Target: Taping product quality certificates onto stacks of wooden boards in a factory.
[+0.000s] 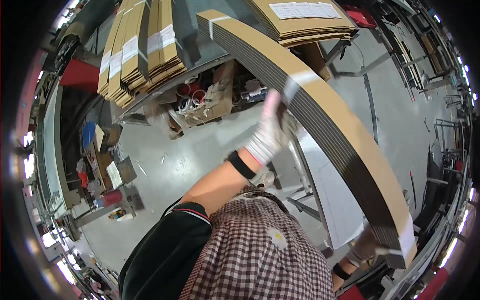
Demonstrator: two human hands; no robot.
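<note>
A long bundle of flat cardboard strips (pixel 350 122) slants from the far middle to the near right, its brown face up and its dark layered edges toward me. White bands wrap it near its far end and middle. My left hand (pixel 270 131), in a white glove, supports the bundle near its middle band. Its thumb lies up along the layered side, while the other fingers are blurred and partly hidden beneath. At the near right end, my right hand (pixel 364 247) holds the bundle, also gloved, smeared by motion and partly covered by the strips.
Banded cardboard bundles (pixel 135 55) lie on the table at the far left. A flat cardboard stack (pixel 305 22) with white labels sits at the far right. Below the table is an open box (pixel 205 107) with tape rolls. A white-topped table (pixel 330 190) stands under the held bundle.
</note>
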